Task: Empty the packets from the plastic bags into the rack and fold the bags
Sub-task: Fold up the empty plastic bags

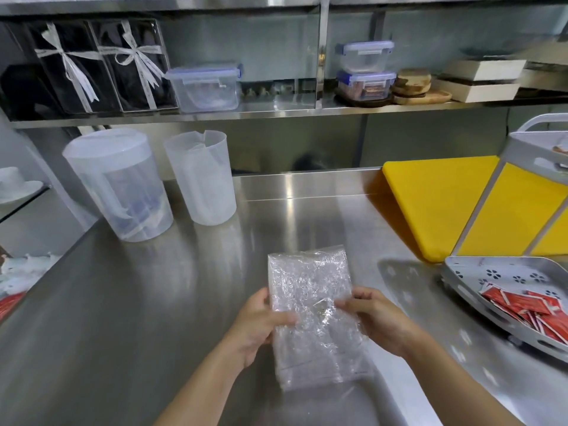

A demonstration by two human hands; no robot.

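**Folding the emptied bag**

My left hand (pixel 261 321) and right hand (pixel 373 318) pinch the plastic bag (pixel 310 309) by its 2 side edges, holding it flat above the counter (pixel 153 302) for folding. Red packets (pixel 522 305) already lie in the rack (pixel 479 272) to my right.

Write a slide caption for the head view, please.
Both hands, left hand and right hand, fold an emptied plastic bag; red packets fill the rack.

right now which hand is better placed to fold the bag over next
Probably the right hand. It grips the plastic bag by its right edge, fingers curled on top, ready to carry that edge across. The left hand pinches the left edge and can anchor it.
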